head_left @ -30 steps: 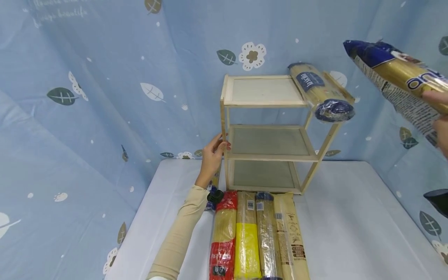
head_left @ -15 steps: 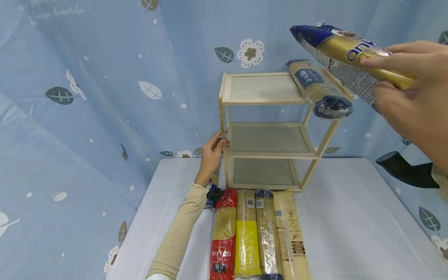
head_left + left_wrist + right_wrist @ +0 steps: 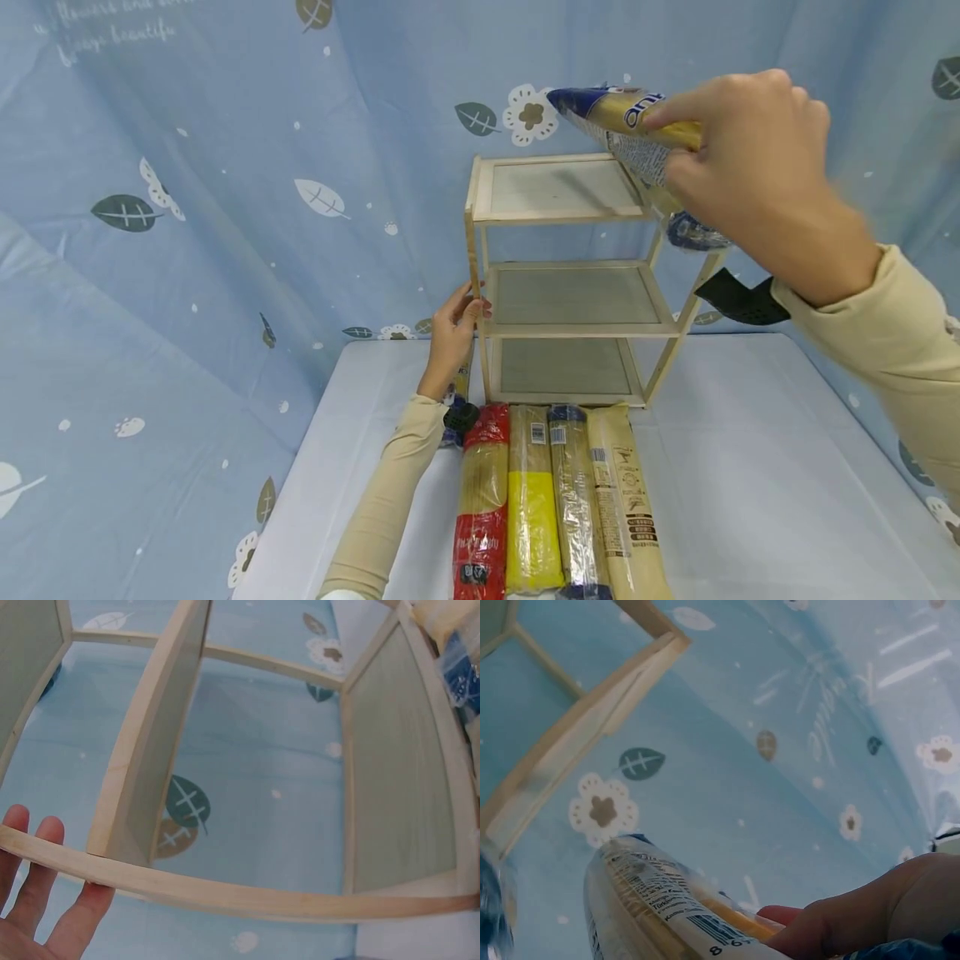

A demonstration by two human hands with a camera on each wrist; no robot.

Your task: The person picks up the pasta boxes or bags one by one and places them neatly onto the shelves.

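Note:
My right hand [image 3: 750, 167] grips a blue and gold pack of spaghetti [image 3: 637, 117] above the top level of a wooden three-tier shelf [image 3: 555, 190]. In the right wrist view the held pack's printed back and barcode [image 3: 712, 936] face the camera. Beneath this pack and my hand, mostly hidden in the head view, another spaghetti pack with a dark blue end [image 3: 693, 233] lies on the shelf's top right. My left hand [image 3: 452, 333] holds the shelf's left front post; in the left wrist view its fingers [image 3: 79, 919] curl round the wooden post [image 3: 225, 891].
Before the shelf, several pasta packs lie side by side: a red one [image 3: 480, 500], a yellow one [image 3: 534, 525], a clear one with blue ends [image 3: 577, 500] and a beige one [image 3: 630, 500]. Another blue pack [image 3: 456, 392] lies behind my left wrist. A blue curtain [image 3: 225, 250] backs the white table [image 3: 765, 467].
My right hand has come in from the right edge, carrying the spaghetti pack leftward over the shelf top. My left hand has stayed on the post.

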